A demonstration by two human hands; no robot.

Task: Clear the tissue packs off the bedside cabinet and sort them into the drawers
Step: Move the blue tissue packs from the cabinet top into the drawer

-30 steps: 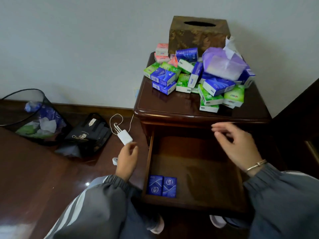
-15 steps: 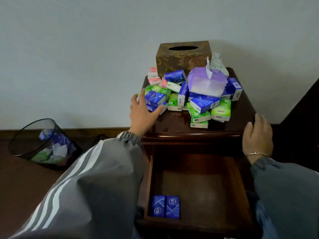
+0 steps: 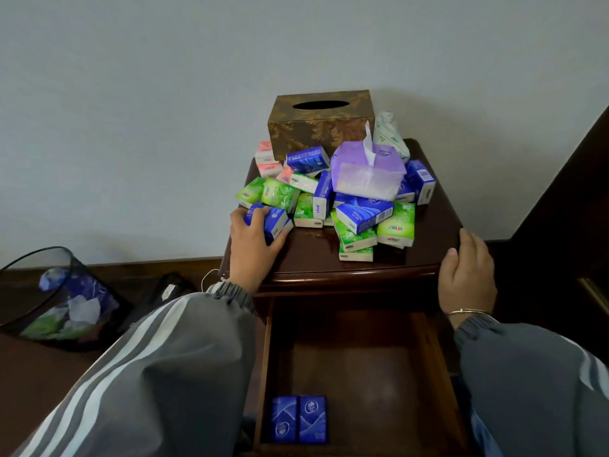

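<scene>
While the left hand rests on the top of the bedside cabinet, its fingers curl over a blue tissue pack and the thumb presses the pack's near right edge, so the pack is clasped between fingers and thumb. A second blue pack appears to lie directly beneath the clasped one. Just beyond and right of these fingers lies the pile of tissue packs: green packs nearest, blue packs further right, pink packs toward the wall. A purple soft tissue pack with one sheet standing up tops the pile. Behind it, against the wall, stands a brown patterned tissue box.

The right hand lies flat on the cabinet's right front corner, fingers together and bent over the edge, holding nothing. A thin bracelet circles that wrist.

Below both hands, the top drawer is pulled out. Two blue packs lie side by side, touching, in its near left corner.

Left of the left sleeve, a dark mesh wastebasket holding crumpled wrappers stands on the floor.
</scene>
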